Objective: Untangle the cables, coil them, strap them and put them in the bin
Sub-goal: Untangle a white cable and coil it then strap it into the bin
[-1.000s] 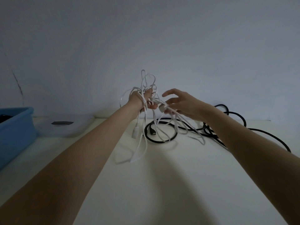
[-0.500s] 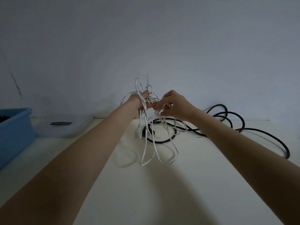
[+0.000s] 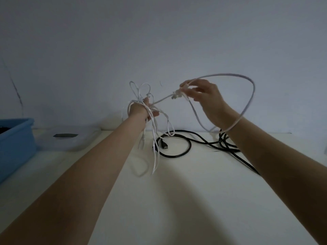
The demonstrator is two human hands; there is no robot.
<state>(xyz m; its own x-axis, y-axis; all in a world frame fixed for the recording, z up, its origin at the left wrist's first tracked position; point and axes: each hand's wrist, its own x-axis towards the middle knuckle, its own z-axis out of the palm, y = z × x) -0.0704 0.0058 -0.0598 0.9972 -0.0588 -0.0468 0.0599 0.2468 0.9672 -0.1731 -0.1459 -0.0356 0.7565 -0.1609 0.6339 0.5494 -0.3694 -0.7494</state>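
Overhead, white cable (image 3: 247, 105) loops rightward between hands

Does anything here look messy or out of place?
Yes. The white cable is a knotted bundle around the left hand, one loop pulled out by the right hand. The black cable sprawls uncoiled on the table.

R hand (image 3: 207, 98) pulled white cable (image 3: 247, 106) up, out

White cables (image 3: 154, 131) hang tangled above table; black cable (image 3: 178, 152) lies looped; blue bin (image 3: 16, 138) left.
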